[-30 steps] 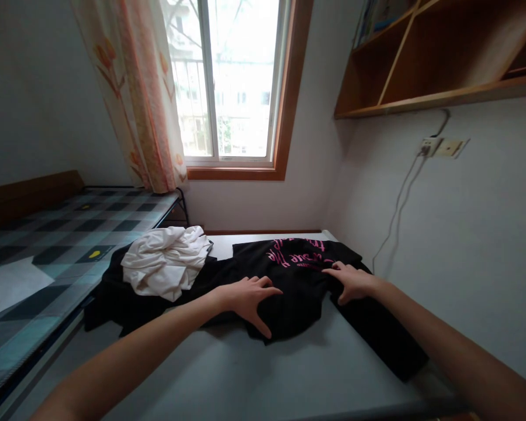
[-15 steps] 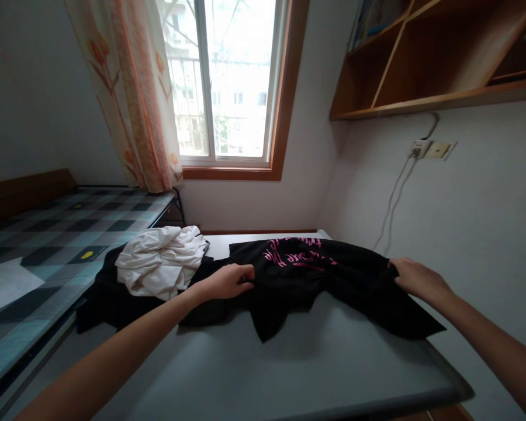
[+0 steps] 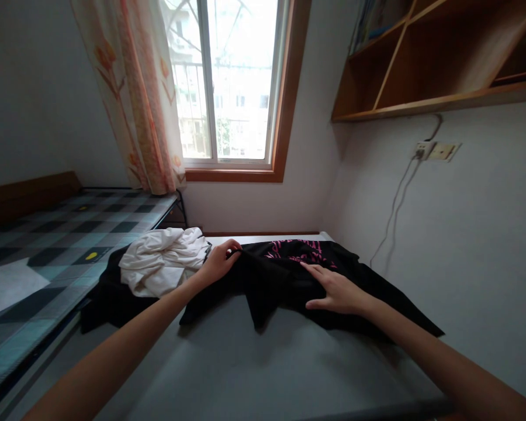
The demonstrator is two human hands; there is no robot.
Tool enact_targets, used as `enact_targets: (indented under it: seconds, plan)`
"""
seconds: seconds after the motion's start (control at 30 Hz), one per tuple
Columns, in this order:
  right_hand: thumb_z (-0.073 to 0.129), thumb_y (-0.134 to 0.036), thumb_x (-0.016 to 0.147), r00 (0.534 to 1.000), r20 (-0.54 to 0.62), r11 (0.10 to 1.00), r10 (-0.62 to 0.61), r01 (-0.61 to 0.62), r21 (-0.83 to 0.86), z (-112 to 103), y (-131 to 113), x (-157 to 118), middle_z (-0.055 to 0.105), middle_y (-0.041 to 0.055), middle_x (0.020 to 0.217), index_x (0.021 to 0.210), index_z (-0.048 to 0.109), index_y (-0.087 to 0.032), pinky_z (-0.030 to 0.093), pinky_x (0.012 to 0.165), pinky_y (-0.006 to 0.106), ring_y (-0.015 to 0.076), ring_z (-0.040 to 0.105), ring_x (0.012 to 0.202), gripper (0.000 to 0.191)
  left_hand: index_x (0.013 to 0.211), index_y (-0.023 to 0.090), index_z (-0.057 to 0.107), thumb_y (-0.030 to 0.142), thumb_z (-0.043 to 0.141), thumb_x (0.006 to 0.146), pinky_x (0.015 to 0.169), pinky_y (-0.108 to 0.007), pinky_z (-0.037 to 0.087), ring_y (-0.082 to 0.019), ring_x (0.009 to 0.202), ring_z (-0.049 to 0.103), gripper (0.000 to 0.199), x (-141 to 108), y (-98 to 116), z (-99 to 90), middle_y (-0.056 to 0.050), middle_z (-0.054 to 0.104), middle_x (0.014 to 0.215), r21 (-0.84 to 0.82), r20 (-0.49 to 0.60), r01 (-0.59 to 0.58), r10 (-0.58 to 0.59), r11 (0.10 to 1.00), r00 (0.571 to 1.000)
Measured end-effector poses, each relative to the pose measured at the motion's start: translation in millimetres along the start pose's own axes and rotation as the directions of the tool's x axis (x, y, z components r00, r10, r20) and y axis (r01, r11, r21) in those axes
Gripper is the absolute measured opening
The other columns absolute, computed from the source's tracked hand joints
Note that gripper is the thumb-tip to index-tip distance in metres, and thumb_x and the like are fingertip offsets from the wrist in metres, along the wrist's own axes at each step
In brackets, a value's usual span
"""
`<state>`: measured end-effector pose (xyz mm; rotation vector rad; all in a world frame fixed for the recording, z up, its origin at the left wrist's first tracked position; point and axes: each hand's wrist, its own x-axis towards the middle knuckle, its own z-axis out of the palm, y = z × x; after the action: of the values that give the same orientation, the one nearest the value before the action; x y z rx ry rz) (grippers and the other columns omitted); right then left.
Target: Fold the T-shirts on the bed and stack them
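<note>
On table (image 3: 245, 368), black shirt (image 3: 272, 283), left hand (image 3: 220, 261) pinching it — items (image 3: 364, 29) in shelf (image 3: 438, 98)

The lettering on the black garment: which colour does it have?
The lettering is pink; it shows in the head view, on the black garment.

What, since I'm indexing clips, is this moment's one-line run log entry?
Left hand: pinching black pink-lettered fabric garment | Right hand: open, over same garment | Crumpled white cloth: left of garment
</note>
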<state>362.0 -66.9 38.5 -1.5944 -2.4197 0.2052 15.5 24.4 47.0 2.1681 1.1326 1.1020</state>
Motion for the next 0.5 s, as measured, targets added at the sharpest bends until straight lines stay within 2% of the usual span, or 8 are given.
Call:
enact_targets:
  seconds: [0.07,0.13,0.2,0.27,0.3,0.37,0.4,0.5]
  plan:
    - [0.079,-0.057,0.062,0.999,-0.029,0.997,-0.032,0.034,0.071,9,-23,20,0.045,0.0146,0.150,0.156,0.028,-0.025,0.044,0.104,0.046,0.0355,0.050,0.131,0.112,0.090,0.021,0.061,0.029,0.054,0.085,0.083,-0.033,0.053,-0.019,0.087,0.064,0.012,1,12,3.9,-0.003,0.069,0.090,-0.041,-0.001,-0.039,0.039,0.998,0.999]
    - [0.078,-0.056,0.066,0.999,-0.050,0.996,-0.010,0.014,0.093,18,-43,42,0.048,0.0163,0.148,0.156,0.027,-0.024,0.045,0.102,0.047,0.0360,0.052,0.129,0.108,0.092,0.022,0.062,0.029,0.053,0.086,0.085,-0.033,0.052,-0.019,0.091,0.064,0.013,3,22,6.6,-0.002,0.069,0.093,-0.066,0.008,-0.079,0.080,0.995,0.997]
    - [0.071,-0.045,0.076,1.000,-0.021,0.997,0.019,-0.018,0.073,25,-57,64,0.059,0.0155,0.136,0.149,0.040,-0.025,0.048,0.096,0.046,0.0358,0.061,0.118,0.083,0.095,0.023,0.063,0.029,0.053,0.087,0.085,-0.033,0.051,-0.019,0.091,0.064,0.014,4,29,7.6,-0.002,0.069,0.093,-0.057,0.045,-0.111,0.114,0.992,0.992]
    - [0.063,-0.027,0.081,0.997,0.057,0.996,0.044,-0.048,0.070,28,-64,85,0.071,0.0116,0.116,0.126,0.064,-0.026,0.050,0.090,0.043,0.0331,0.068,0.104,0.045,0.095,0.023,0.064,0.028,0.053,0.088,0.085,-0.034,0.050,-0.019,0.090,0.063,0.014,2,33,7.1,-0.002,0.068,0.093,-0.011,0.102,-0.153,0.153,0.988,0.983]
    - [0.062,-0.019,0.080,0.992,0.098,0.989,0.076,-0.088,0.119,28,-65,95,0.074,0.0098,0.105,0.110,0.071,-0.025,0.050,0.088,0.041,0.0315,0.069,0.099,0.032,0.095,0.023,0.065,0.027,0.054,0.087,0.086,-0.035,0.050,-0.020,0.091,0.062,0.013,0,34,6.6,-0.003,0.067,0.094,0.023,0.121,-0.181,0.177,0.983,0.977]
    - [0.063,-0.008,0.072,0.969,0.177,0.930,0.172,-0.219,0.294,26,-62,110,0.075,0.0082,0.088,0.080,0.072,-0.021,0.051,0.086,0.038,0.0295,0.070,0.092,0.019,0.096,0.023,0.066,0.024,0.058,0.085,0.092,-0.036,0.048,-0.021,0.097,0.060,0.013,-6,35,5.5,-0.005,0.064,0.100,0.104,0.120,-0.237,0.225,0.966,0.967]
    - [0.064,-0.005,0.068,0.952,0.214,0.878,0.220,-0.288,0.382,25,-58,116,0.074,0.0081,0.081,0.071,0.070,-0.020,0.051,0.083,0.038,0.0291,0.070,0.088,0.016,0.096,0.023,0.066,0.024,0.059,0.085,0.094,-0.037,0.047,-0.022,0.100,0.058,0.013,-9,35,5.1,-0.006,0.063,0.102,0.144,0.107,-0.257,0.243,0.956,0.964]
    - [0.064,-0.008,0.069,0.910,0.289,0.704,0.297,-0.413,0.578,19,-46,125,0.071,0.0080,0.070,0.066,0.066,-0.017,0.055,0.074,0.038,0.0269,0.069,0.075,0.010,0.094,0.023,0.067,0.024,0.060,0.086,0.093,-0.038,0.046,-0.022,0.099,0.056,0.011,-20,35,6.1,-0.007,0.060,0.101,0.202,0.104,-0.292,0.276,0.935,0.956]
